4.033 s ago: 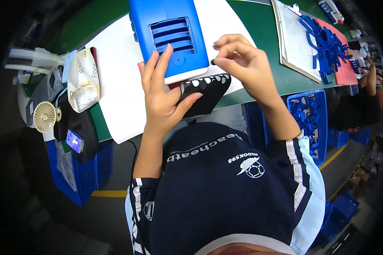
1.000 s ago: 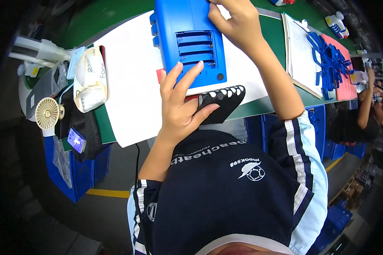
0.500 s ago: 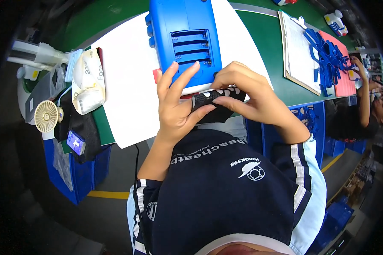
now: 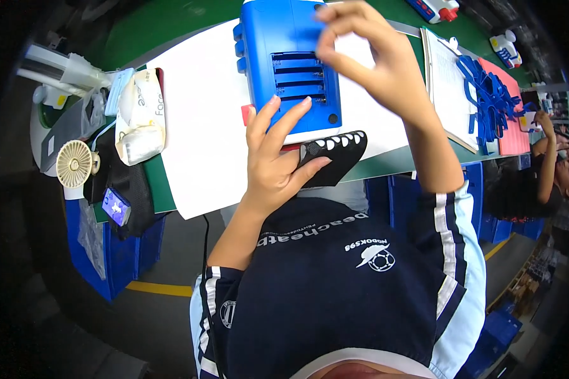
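Note:
A blue plastic case with a white lower rim lies on white paper, its slotted battery compartment uncovered. A round black foot pad sits on its near right corner. My left hand grips a black sheet of round stick-on pads by its left end; two fingertips rest on the case beside the compartment. White circles show along the sheet's upper edge. My right hand is raised over the case's right side, thumb and forefinger pinched together. Motion blurs its fingertips, and what they hold is hidden.
White paper covers the green table. At left are a tissue pack, a small fan and a lit phone. A clipboard and blue straps lie at right. Another person sits farther right.
My right hand has left the sheet and the case's near corner, moving up and right. The round pad there now shows. The case and my left hand have shifted slightly right in view.

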`<state>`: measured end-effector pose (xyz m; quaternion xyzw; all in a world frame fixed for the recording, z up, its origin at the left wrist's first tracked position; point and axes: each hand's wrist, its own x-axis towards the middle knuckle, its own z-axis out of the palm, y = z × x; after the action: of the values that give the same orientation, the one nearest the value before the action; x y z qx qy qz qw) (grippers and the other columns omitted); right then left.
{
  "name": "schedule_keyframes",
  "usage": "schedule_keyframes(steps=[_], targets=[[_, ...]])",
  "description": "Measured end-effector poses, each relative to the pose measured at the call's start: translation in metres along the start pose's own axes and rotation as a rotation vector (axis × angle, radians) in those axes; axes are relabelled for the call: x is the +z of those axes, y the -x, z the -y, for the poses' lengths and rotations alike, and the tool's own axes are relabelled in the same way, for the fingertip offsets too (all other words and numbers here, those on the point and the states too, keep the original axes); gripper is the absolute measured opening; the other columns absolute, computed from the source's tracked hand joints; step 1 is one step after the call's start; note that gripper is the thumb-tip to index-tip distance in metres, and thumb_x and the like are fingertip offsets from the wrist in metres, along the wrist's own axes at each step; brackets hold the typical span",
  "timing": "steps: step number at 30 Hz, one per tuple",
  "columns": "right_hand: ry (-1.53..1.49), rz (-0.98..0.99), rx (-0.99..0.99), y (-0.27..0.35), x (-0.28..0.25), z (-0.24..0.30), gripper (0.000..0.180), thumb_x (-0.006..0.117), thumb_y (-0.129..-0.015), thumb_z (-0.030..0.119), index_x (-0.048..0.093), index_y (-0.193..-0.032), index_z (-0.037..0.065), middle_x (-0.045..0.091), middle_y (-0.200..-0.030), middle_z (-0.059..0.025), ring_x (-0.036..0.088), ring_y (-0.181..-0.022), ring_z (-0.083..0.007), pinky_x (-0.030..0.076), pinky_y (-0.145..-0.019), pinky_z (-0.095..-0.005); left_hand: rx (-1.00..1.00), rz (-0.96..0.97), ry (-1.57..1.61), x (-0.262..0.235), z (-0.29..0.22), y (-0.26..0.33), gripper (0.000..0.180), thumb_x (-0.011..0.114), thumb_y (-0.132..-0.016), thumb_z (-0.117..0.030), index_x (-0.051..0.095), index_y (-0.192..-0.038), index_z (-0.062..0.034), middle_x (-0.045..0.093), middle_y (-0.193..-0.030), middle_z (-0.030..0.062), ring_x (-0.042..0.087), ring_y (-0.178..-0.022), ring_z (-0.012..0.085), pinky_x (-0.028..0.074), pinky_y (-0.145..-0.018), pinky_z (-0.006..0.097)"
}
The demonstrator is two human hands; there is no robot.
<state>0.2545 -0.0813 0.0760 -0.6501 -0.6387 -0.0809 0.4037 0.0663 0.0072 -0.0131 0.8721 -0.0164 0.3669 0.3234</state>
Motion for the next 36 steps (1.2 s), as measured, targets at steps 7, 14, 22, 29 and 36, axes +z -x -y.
schedule_keyframes(steps=[7, 14, 22, 29, 36], targets=[[-0.349, -0.061, 0.269, -0.054, 0.024, -0.021, 0.016, 0.062, -0.077, 0.015, 0.060, -0.079, -0.001, 0.061, -0.090, -0.0104, 0.057, -0.081, -0.0147, 0.046, -0.072, -0.0277, 0.003, -0.023, 0.018, 0.005, -0.001, -0.003, 0.020, 0.073, -0.067, -0.027, 0.069, -0.070, -0.0077, 0.050, -0.128, 0.0063, 0.028, -0.127, 0.0304, 0.013, -0.106, 0.049], [-0.426, 0.007, 0.497, -0.063, 0.028, -0.017, 0.019, 0.061, -0.079, 0.014, 0.063, -0.086, -0.003, 0.060, -0.072, -0.0024, 0.053, -0.064, -0.0066, 0.044, -0.061, -0.0206, 0.003, 0.001, 0.002, 0.004, 0.001, -0.002, 0.021, 0.074, -0.066, -0.027, 0.070, -0.075, -0.0089, 0.049, -0.129, 0.0062, 0.026, -0.128, 0.0310, 0.011, -0.106, 0.049], [-0.411, -0.042, 0.429, -0.061, 0.035, -0.023, 0.018, 0.060, -0.080, 0.014, 0.062, -0.086, -0.004, 0.063, -0.076, -0.0055, 0.057, -0.069, -0.0092, 0.047, -0.066, -0.0230, 0.012, -0.004, 0.005, 0.005, 0.002, -0.002, 0.021, 0.074, -0.065, -0.027, 0.070, -0.073, -0.0083, 0.049, -0.128, 0.0063, 0.027, -0.128, 0.0311, 0.012, -0.106, 0.049], [-0.248, -0.090, 0.369, -0.057, 0.034, -0.009, 0.020, 0.059, -0.081, 0.015, 0.061, -0.089, -0.004, 0.064, -0.083, -0.0111, 0.060, -0.076, -0.0164, 0.048, -0.072, -0.0274, 0.009, -0.015, 0.017, 0.005, 0.001, -0.002, 0.020, 0.074, -0.065, -0.026, 0.069, -0.071, -0.0073, 0.050, -0.128, 0.0070, 0.027, -0.128, 0.0311, 0.012, -0.106, 0.049], [-0.042, -0.159, 0.167, -0.049, 0.036, -0.006, 0.015, 0.058, -0.079, 0.012, 0.061, -0.086, -0.001, 0.062, -0.093, -0.0146, 0.058, -0.087, -0.0288, 0.045, -0.080, -0.0335, 0.022, -0.067, 0.040, 0.007, 0.000, -0.004, 0.025, 0.074, -0.066, -0.025, 0.061, -0.059, -0.0046, 0.050, -0.127, 0.0054, 0.032, -0.124, 0.0291, 0.018, -0.102, 0.047]])
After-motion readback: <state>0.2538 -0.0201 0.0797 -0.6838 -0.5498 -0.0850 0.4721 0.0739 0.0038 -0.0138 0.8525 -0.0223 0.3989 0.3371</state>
